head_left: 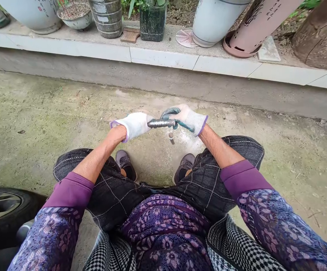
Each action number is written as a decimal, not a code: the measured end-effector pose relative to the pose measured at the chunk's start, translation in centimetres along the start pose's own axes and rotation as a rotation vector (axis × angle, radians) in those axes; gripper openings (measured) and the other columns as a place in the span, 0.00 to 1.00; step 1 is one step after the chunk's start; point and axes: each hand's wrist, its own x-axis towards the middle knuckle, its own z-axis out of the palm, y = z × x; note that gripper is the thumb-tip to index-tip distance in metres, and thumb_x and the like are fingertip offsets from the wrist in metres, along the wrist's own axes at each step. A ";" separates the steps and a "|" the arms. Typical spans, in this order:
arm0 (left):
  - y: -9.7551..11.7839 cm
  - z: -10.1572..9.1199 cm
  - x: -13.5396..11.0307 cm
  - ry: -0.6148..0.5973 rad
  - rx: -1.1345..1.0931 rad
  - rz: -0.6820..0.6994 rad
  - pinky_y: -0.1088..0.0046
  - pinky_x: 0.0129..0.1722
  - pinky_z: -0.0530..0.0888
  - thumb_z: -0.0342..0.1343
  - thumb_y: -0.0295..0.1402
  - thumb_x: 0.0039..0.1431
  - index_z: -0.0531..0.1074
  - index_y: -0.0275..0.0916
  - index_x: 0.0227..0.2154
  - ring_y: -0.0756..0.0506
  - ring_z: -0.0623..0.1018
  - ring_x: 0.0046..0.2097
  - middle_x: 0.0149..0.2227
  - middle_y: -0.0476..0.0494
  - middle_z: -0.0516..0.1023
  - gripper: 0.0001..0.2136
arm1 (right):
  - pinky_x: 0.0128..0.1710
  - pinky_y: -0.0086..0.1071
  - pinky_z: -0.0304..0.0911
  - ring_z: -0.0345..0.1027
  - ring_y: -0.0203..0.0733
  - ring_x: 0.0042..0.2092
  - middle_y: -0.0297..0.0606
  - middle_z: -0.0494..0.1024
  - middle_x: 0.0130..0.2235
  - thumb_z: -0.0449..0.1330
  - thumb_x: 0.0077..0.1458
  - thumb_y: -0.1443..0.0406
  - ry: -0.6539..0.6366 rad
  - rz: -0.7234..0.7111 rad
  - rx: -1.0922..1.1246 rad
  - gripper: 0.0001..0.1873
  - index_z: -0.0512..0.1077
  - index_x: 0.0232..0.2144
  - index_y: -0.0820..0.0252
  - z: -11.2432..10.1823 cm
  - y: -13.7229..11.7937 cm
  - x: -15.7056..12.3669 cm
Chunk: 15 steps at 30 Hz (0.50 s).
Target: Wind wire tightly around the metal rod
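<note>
Between my hands lies a shiny, ribbed metal rod [161,123], held roughly level above the concrete; whether it is a threaded bolt or something else I cannot tell. My left hand [137,125], in a white work glove with purple trim, is closed around its left end. At the other end, my right hand [186,117], gloved in white with dark green coated fingers, has its fingers curled about the rod's tip, partly hiding it. Just below, a small round plug-like piece [171,136] stands on the ground beside a whitish powdery patch [190,140].
A low tiled ledge [163,57] runs across ahead, bearing several pots, among them a white pot [217,20] and a pink planter [253,28]. A car wheel [25,207] is close at lower left. My shoes [184,165] rest on either side of the small piece.
</note>
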 end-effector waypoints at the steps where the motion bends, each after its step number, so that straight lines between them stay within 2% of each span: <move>1: 0.0 -0.2 -0.3 0.013 -0.099 0.005 0.73 0.32 0.72 0.57 0.31 0.55 0.83 0.40 0.40 0.46 0.78 0.31 0.28 0.47 0.79 0.12 | 0.19 0.27 0.62 0.67 0.34 0.24 0.37 0.79 0.27 0.67 0.48 0.65 -0.017 0.003 0.049 0.09 0.80 0.33 0.66 0.0 -0.1 0.0; 4: 0.3 -0.9 -0.7 0.106 -0.350 -0.048 0.74 0.26 0.71 0.55 0.34 0.58 0.81 0.38 0.48 0.49 0.74 0.27 0.30 0.45 0.80 0.17 | 0.18 0.28 0.63 0.68 0.34 0.23 0.38 0.79 0.26 0.68 0.49 0.65 -0.028 -0.003 0.128 0.10 0.79 0.34 0.67 0.1 -0.3 -0.1; 6: 0.3 -1.2 -0.4 0.197 -0.398 -0.113 0.73 0.27 0.72 0.54 0.34 0.61 0.79 0.38 0.52 0.48 0.76 0.29 0.34 0.43 0.81 0.19 | 0.18 0.27 0.63 0.67 0.33 0.22 0.38 0.79 0.26 0.67 0.50 0.65 -0.026 -0.009 0.119 0.09 0.79 0.34 0.67 0.4 -0.5 -0.5; 8: 0.0 -1.2 0.4 0.251 -0.246 -0.164 0.71 0.33 0.75 0.51 0.32 0.63 0.78 0.38 0.54 0.46 0.79 0.34 0.38 0.40 0.83 0.19 | 0.19 0.26 0.63 0.66 0.31 0.21 0.37 0.80 0.26 0.66 0.51 0.66 -0.042 -0.004 0.066 0.07 0.79 0.33 0.66 0.9 -0.6 -1.1; 10: -0.2 -0.7 1.3 0.237 0.079 -0.206 0.66 0.40 0.76 0.49 0.29 0.65 0.78 0.37 0.53 0.41 0.82 0.40 0.41 0.35 0.83 0.18 | 0.19 0.25 0.62 0.66 0.31 0.22 0.37 0.80 0.26 0.65 0.51 0.68 -0.073 0.015 -0.027 0.06 0.80 0.32 0.66 1.2 -0.7 -1.6; 12: -0.2 0.1 1.8 0.142 0.382 -0.189 0.60 0.44 0.76 0.46 0.24 0.65 0.78 0.35 0.51 0.35 0.83 0.46 0.41 0.30 0.83 0.19 | 0.19 0.25 0.60 0.66 0.31 0.22 0.35 0.78 0.25 0.63 0.51 0.69 -0.091 0.025 -0.160 0.05 0.80 0.31 0.65 1.3 -0.7 -1.9; 15: 0.3 1.0 1.9 -0.057 0.553 -0.079 0.57 0.45 0.75 0.46 0.21 0.63 0.79 0.34 0.50 0.31 0.83 0.48 0.39 0.28 0.82 0.19 | 0.23 0.26 0.59 0.66 0.32 0.24 0.34 0.77 0.24 0.62 0.51 0.70 -0.064 -0.036 -0.352 0.06 0.80 0.30 0.64 0.7 -0.3 -1.7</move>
